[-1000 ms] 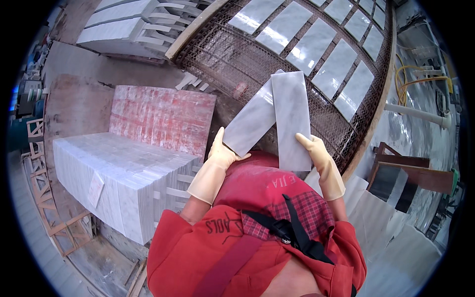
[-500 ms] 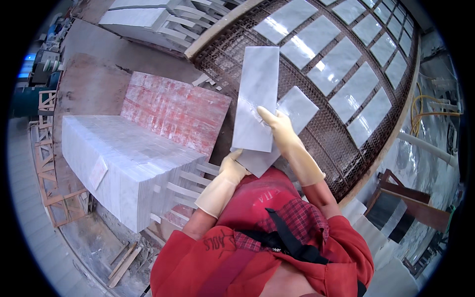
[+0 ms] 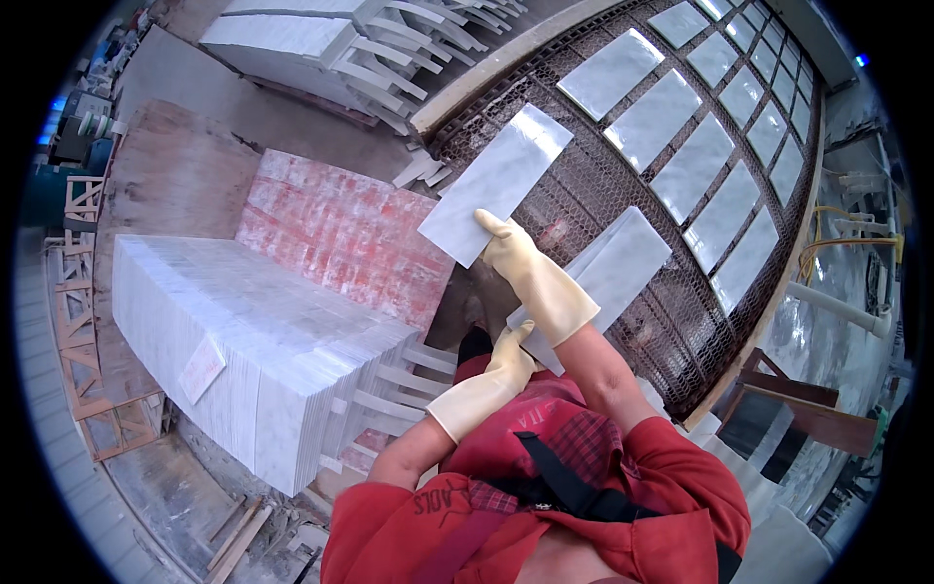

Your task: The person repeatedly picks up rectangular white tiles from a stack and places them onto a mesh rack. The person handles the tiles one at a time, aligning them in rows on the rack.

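My right hand (image 3: 523,265), in a cream rubber glove, grips the near end of a glossy pale grey marble tile (image 3: 514,165), thumb on top. That tile is tilted out over the near left side of the mesh conveyor (image 3: 574,185). My left hand (image 3: 501,372), gloved alike, closes on the near end of more marble tiles (image 3: 628,268), which lie against my apron and reach over the mesh. Two edges show there, overlapping; my right forearm covers part of them. The fingers under both holds are hidden.
Several tiles (image 3: 654,122) lie in rows on the conveyor, inside its raised rim (image 3: 506,58). To my left stands a long stack of upright tiles (image 3: 253,331) with strips jutting out, before a red-and-white stained board (image 3: 341,229). Another stack (image 3: 292,44) sits at the far left.
My right hand has swung its tile leftward and tilted it, away from the others. My left hand still holds the tiles beneath, now more exposed. The view has shifted slightly.
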